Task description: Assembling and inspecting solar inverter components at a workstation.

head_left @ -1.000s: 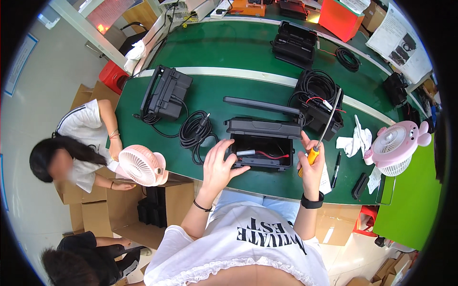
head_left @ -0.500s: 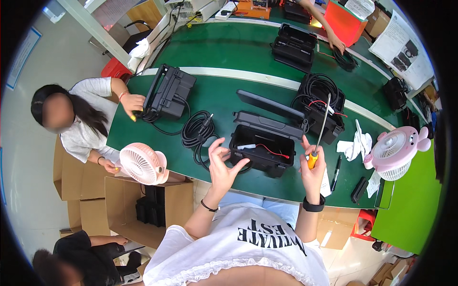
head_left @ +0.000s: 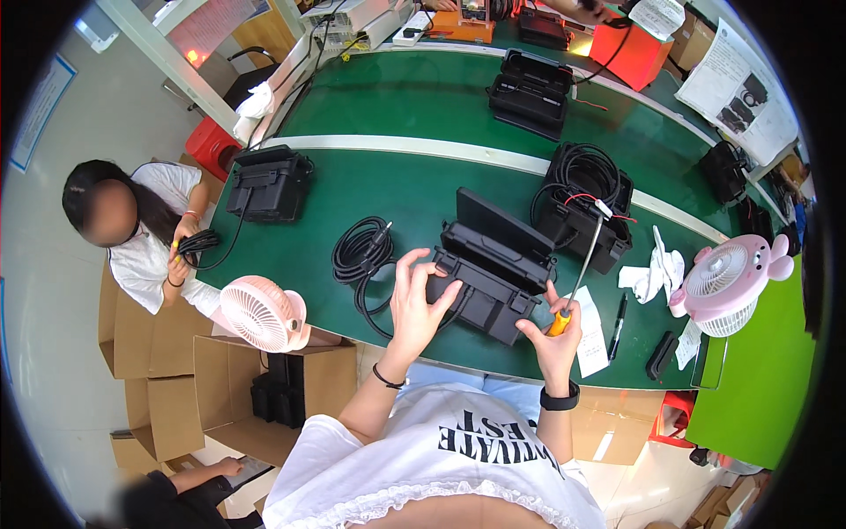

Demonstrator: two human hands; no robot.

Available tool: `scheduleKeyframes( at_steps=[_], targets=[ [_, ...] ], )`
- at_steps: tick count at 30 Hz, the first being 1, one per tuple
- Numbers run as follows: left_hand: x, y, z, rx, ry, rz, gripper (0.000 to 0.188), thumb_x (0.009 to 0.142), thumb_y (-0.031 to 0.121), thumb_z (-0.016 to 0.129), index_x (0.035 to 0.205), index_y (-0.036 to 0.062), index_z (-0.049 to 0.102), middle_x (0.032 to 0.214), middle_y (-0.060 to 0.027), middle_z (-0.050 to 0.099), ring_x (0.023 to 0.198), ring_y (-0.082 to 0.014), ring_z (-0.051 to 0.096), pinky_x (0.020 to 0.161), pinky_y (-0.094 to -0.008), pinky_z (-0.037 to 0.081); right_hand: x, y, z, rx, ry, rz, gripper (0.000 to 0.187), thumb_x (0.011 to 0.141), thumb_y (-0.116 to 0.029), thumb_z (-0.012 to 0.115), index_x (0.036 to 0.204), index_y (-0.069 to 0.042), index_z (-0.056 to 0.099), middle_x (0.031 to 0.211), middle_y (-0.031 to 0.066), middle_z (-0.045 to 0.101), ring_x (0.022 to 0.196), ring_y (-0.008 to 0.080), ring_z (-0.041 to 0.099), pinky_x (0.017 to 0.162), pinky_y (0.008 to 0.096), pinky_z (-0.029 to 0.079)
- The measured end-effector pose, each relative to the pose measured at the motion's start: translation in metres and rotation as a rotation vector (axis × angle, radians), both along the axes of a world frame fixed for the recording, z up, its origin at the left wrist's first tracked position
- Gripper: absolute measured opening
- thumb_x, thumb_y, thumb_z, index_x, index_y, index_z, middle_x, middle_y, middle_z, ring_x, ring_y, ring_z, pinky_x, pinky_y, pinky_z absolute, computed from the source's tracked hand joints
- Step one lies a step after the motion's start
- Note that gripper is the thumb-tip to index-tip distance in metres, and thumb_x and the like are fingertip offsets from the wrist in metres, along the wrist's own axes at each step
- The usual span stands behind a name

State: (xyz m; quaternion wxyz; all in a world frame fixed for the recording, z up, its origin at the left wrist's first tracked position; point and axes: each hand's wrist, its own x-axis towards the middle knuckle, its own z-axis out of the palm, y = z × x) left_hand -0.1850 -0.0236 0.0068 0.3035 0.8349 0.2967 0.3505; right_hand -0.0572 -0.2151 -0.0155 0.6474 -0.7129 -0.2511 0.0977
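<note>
A black plastic box [head_left: 485, 304] with its lid raised is tipped toward me, so its front wall shows and its inside is mostly hidden. My left hand [head_left: 414, 310] is closed on the box's left end, thumb against the front. At the right end, my right hand [head_left: 553, 346] grips a screwdriver [head_left: 560, 321] by its yellow-orange handle, its fingers also at the box. The long shaft points up and away, overlapping a second open box [head_left: 577, 225] holding a coiled black cable [head_left: 589, 172] and red wires. Left of my box lies another black cable coil [head_left: 357, 251].
A person at the left holds a cable coil [head_left: 198, 245] joined to a closed black box [head_left: 271, 187]. Small fans stand left [head_left: 263, 313] and right [head_left: 718, 282]. A white cloth [head_left: 654, 269], a pen [head_left: 619, 324] and paper lie right. Another open box [head_left: 529, 93] sits farther back.
The box in my hands has tipped toward me, hiding its inside. My right hand with the screwdriver moved slightly left and nearer me. The person at left let go of their box and lifted the cable coil.
</note>
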Motion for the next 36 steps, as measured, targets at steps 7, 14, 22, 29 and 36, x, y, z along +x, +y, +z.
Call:
scheduleKeyframes(
  at_steps=[7,14,22,29,36],
  targets=[
    [0.003,0.005,0.013,-0.014,0.047,-0.102,0.056,0.077,0.016,0.077,0.128,0.0147,0.054,0.133,-0.0137,0.04,0.093,-0.0278,0.059,0.08,-0.0393,0.052,-0.001,0.003,0.003,-0.001,0.044,-0.047,0.047,0.068,-0.008,0.088,0.085,-0.009,0.043,0.121,0.0228,0.064,0.107,0.0086,0.059,0.057,0.0163,0.041],
    [0.012,0.031,0.027,0.103,0.133,-0.273,0.064,0.072,0.018,0.078,0.13,0.017,0.052,0.139,-0.0162,0.035,0.113,-0.0357,0.053,0.093,-0.045,0.049,0.0,0.004,0.006,0.015,0.074,-0.028,0.042,0.072,-0.005,0.084,0.085,-0.008,0.044,0.128,0.0246,0.059,0.11,0.0084,0.057,0.057,0.0152,0.04],
    [0.014,0.034,0.018,-0.145,-0.1,-0.391,0.059,0.07,0.011,0.081,0.121,0.0088,0.05,0.144,-0.0143,0.04,0.132,-0.0342,0.042,0.105,-0.0442,0.04,0.005,0.006,0.004,0.045,0.087,-0.005,0.041,0.072,-0.003,0.083,0.085,-0.008,0.044,0.127,0.0251,0.06,0.114,0.0113,0.057,0.058,0.0152,0.039],
    [0.017,0.035,-0.005,-0.181,-0.204,-0.381,0.048,0.072,0.007,0.077,0.112,0.0082,0.052,0.142,-0.0172,0.038,0.13,-0.0379,0.041,0.105,-0.0451,0.039,0.013,0.008,0.012,-0.064,0.066,0.029,0.041,0.073,-0.005,0.083,0.086,-0.007,0.044,0.125,0.0193,0.063,0.113,0.0171,0.06,0.063,0.0182,0.042],
    [0.003,0.006,-0.024,-0.192,-0.321,-0.167,0.042,0.075,0.001,0.075,0.107,0.0074,0.05,0.136,-0.0189,0.035,0.128,-0.0365,0.041,0.106,-0.0465,0.036,-0.003,0.019,0.026,-0.177,-0.263,-0.053,0.034,0.074,-0.006,0.08,0.089,-0.005,0.049,0.11,0.0124,0.068,0.1,0.0258,0.062,0.086,0.0336,0.048]
  ],
)
